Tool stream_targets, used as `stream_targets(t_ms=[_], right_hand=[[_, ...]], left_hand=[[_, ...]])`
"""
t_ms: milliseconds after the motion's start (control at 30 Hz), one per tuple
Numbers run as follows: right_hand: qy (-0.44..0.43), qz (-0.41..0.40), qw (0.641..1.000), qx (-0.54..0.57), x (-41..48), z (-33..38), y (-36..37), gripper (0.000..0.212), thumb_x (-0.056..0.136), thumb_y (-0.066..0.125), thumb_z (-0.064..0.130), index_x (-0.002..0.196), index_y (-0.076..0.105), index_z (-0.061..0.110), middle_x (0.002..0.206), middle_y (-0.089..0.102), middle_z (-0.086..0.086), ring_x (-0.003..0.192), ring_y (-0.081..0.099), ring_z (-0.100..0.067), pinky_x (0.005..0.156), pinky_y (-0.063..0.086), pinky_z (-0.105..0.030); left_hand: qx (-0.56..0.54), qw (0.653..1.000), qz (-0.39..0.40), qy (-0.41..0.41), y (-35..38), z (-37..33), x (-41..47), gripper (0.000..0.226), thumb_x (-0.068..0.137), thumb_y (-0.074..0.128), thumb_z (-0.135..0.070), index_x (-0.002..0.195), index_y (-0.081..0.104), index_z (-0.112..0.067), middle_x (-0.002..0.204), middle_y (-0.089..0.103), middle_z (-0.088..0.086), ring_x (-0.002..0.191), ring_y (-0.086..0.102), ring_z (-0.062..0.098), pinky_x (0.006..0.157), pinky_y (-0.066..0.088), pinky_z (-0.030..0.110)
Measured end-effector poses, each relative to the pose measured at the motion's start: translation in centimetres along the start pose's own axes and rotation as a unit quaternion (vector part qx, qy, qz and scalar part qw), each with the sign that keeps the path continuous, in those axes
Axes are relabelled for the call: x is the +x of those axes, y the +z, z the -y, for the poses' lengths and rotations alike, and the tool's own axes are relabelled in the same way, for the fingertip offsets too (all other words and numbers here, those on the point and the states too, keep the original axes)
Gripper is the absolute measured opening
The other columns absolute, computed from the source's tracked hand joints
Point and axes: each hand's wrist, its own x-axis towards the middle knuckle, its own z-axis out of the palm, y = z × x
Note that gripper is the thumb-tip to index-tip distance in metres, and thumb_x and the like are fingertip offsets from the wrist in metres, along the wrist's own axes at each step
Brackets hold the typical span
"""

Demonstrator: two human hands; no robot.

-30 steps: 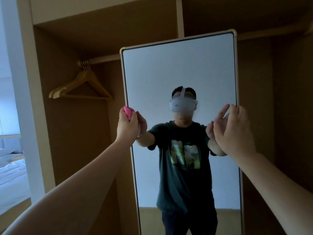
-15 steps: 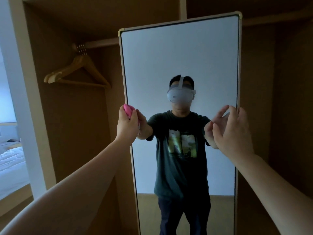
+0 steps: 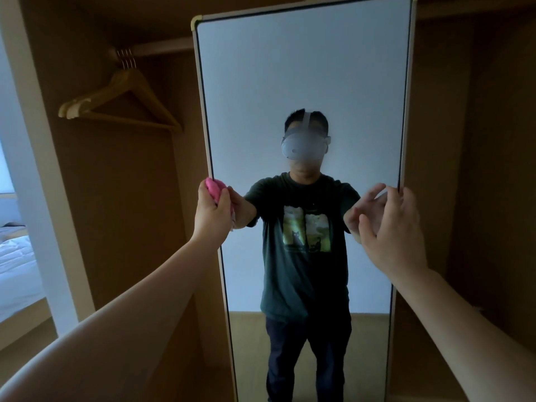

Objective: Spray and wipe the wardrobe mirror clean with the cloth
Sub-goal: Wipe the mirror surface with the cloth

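— Wiping with which side?
— With the left hand [image 3: 213, 216], fingers [image 3: 224, 198] curled round the pink cloth [image 3: 214, 188], at the left edge of the mirror [image 3: 301, 82].
— Sweeping which way?
— Rightward, probably, across the tall upright pane. Right hand [image 3: 393, 230] spread, empty, by the right edge.

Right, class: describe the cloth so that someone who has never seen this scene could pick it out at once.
Find the tall wardrobe mirror in the middle of the view and follow its left edge to mid-height. There the left hand grips a bunched cloth at that edge. It is the only bright pink thing among brown wood and pale glass.
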Motion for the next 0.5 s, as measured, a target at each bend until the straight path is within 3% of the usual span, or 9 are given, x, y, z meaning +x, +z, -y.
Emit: stream_targets(t_ms=[67, 233, 500], right_hand=[[0.004, 0.005, 1.000, 0.001, -0.4, -0.2, 0.1, 0.054, 0.086, 0.054, 0.041, 0.130, 0.037, 0.014, 0.131, 0.042, -0.017, 0.113, 0.053, -0.032, 0.083, 0.053, -0.038], [0.012, 0.019, 1.000, 0.007, -1.7, -0.7, 0.3, 0.053, 0.087, 0.057, 0.036, 0.131, 0.037, 0.014, 0.130, 0.043, -0.016, 0.112, 0.052, -0.031, 0.083, 0.055, -0.040], [0.033, 0.052, 0.998, 0.013, -3.8, -1.4, 0.5, 0.057, 0.088, 0.059, 0.035, 0.135, 0.035, 0.013, 0.134, 0.043, -0.016, 0.116, 0.052, -0.030, 0.083, 0.057, -0.046]], left_hand=[[0.002, 1.000, 0.005, -0.011, -0.1, 0.4, -0.2, 0.008, 0.096, 0.044, -0.037, 0.101, 0.040, -0.042, 0.089, 0.064, 0.003, 0.076, 0.068, 0.020, 0.058, 0.060, 0.035], [0.008, 0.999, 0.023, -0.024, -0.2, 1.3, -0.9, 0.023, 0.095, 0.047, -0.028, 0.114, 0.036, -0.037, 0.093, 0.062, 0.003, 0.075, 0.068, 0.019, 0.047, 0.055, 0.023], [0.001, 0.997, 0.045, -0.062, -0.4, 2.4, -2.3, 0.043, 0.089, 0.048, -0.010, 0.123, 0.036, -0.033, 0.097, 0.059, 0.004, 0.082, 0.065, 0.020, 0.048, 0.053, 0.021]])
